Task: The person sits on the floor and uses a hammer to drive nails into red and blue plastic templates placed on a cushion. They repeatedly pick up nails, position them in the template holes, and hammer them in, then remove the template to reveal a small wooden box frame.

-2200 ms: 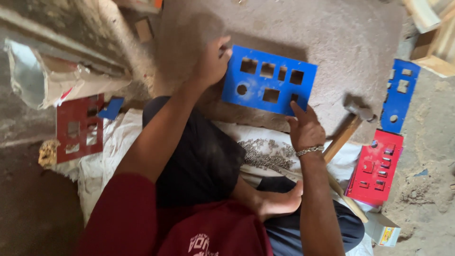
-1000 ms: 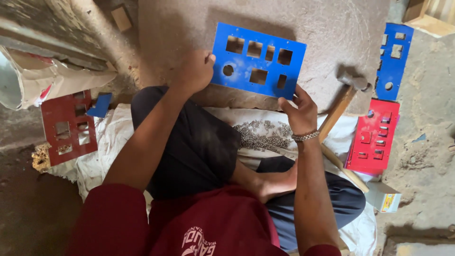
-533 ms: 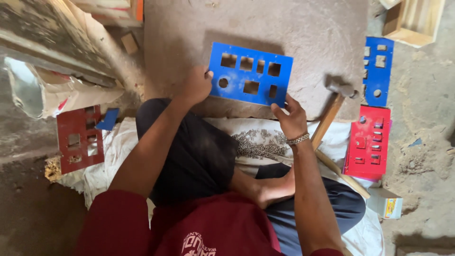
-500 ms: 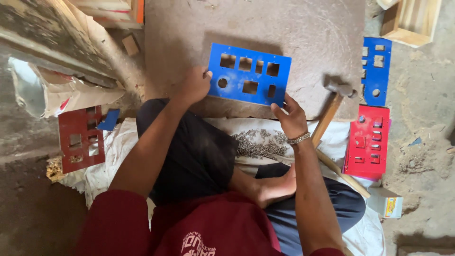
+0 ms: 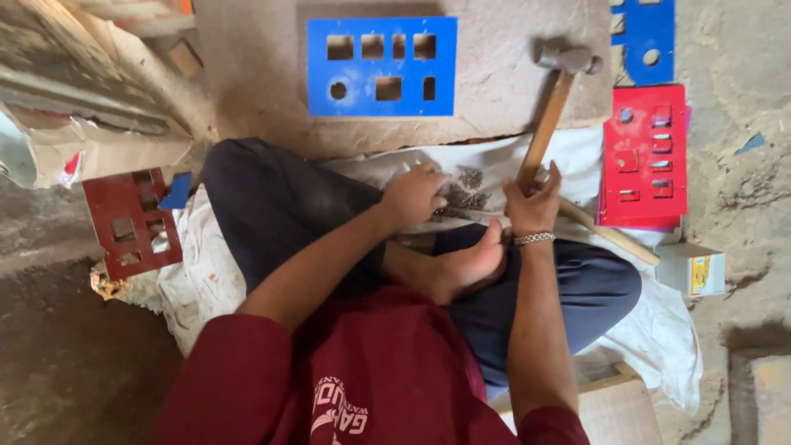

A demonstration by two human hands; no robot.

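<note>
Far across the scene, a flat stone slab (image 5: pixel 511 99) bearing a blue metal plate (image 5: pixel 381 66) with square, slotted and round cut-outs, lying flat and untouched. Near it, a white cloth (image 5: pixel 206 272) spread under crossed legs. Right of the slab, a red cut-out plate (image 5: pixel 644 156), with a second blue plate (image 5: pixel 643 37) just beyond. Far left, a dark red plate (image 5: pixel 132 222) on the ground. Slanting from slab to lap, a wooden-handled hammer (image 5: pixel 548 115), head resting on the stone. Right hand (image 5: pixel 531 202) closed around the lower handle. Left hand (image 5: pixel 412 196) curled, knuckles up, over a heap of small metal bits (image 5: pixel 463 194) on the cloth; whether anything is pinched, cannot tell. Near right, a small cardboard box (image 5: pixel 690 270).
</note>
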